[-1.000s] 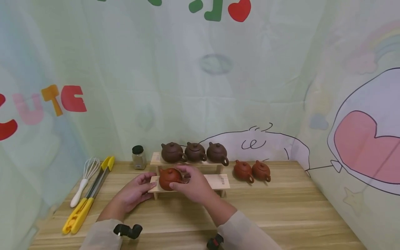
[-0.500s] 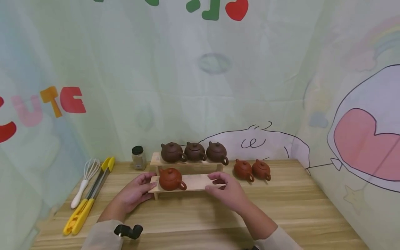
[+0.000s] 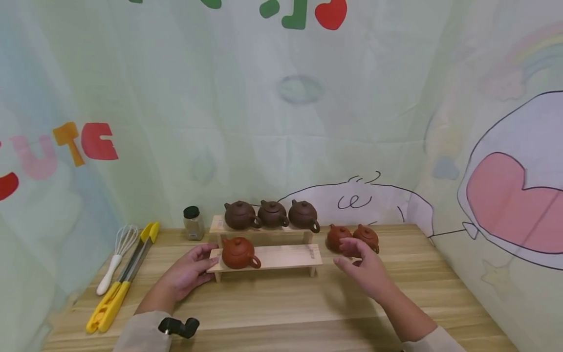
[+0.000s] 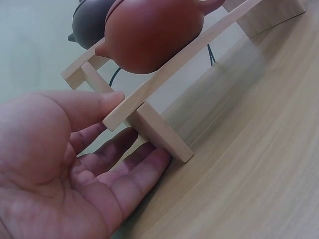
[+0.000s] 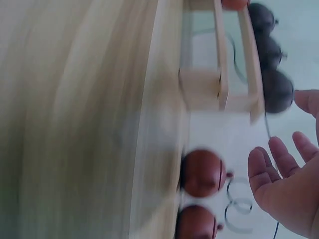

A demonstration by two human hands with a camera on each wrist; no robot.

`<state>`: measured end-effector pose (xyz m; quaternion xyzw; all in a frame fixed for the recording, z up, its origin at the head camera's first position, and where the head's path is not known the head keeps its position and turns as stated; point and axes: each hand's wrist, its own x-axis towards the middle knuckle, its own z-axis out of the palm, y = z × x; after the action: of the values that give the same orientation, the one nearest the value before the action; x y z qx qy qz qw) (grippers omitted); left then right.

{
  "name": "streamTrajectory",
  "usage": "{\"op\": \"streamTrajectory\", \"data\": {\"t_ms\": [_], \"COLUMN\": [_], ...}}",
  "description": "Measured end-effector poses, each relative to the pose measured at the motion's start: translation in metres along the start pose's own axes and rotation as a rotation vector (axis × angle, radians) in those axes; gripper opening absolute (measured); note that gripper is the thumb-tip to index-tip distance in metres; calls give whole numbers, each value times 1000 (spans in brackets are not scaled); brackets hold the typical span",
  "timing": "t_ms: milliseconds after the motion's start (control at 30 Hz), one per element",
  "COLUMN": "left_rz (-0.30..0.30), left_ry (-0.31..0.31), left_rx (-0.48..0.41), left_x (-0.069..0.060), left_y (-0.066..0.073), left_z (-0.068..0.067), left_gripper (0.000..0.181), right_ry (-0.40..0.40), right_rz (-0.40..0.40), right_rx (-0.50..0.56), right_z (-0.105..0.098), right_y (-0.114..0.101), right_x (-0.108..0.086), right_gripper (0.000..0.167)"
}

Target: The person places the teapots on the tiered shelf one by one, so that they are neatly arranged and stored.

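A two-tier wooden stand [image 3: 288, 256] holds one reddish-brown teapot [image 3: 238, 253] at the left of its lower board. Along the upper board sit three dark brown teapots [image 3: 271, 214]. My left hand [image 3: 190, 274] grips the stand's left end; in the left wrist view the thumb lies on the board's end and the fingers reach beneath, against the leg [image 4: 162, 132]. Two more reddish-brown teapots [image 3: 337, 238] stand on the table right of the stand. My right hand [image 3: 367, 269], fingers spread and holding nothing, hovers in front of them, partly covering them in the head view.
At the left of the wooden table [image 3: 272, 313] lie a white-handled whisk [image 3: 116, 259] and yellow-handled tongs [image 3: 123, 278]. A small black-lidded jar [image 3: 193, 224] stands left of the stand. Printed curtains [image 3: 281, 146] surround the table's back and sides.
My right hand has let go of the teapot on the lower board and moved right, to the two teapots on the table. The left hand has kept its grip on the stand.
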<state>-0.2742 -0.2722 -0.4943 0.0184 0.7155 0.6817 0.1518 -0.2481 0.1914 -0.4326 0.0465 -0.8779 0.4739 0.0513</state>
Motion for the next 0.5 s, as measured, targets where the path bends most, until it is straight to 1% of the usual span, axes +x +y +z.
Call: {"op": "streamTrajectory", "data": {"t_ms": [67,267,367,500], "left_rz": [2,-13,-13,-2], "left_ry": [-7,3,4,-9], "left_rx": [8,2,-2,-3], "left_x": [-1,0,1,1], "left_y": [-1,-1,0,0], "left_z": [-1,-1,-1,0], "left_gripper": [65,65,64,65], "right_ry": [25,105,114,111], "right_rz": [13,56,64,66], "right_rx": [-14,-61,-65,-74], "right_z": [-10,-39,-48,-55], "right_y": [9,36,48,59], "right_x": [5,21,29,41], "right_gripper": [51,56,59,63]}}
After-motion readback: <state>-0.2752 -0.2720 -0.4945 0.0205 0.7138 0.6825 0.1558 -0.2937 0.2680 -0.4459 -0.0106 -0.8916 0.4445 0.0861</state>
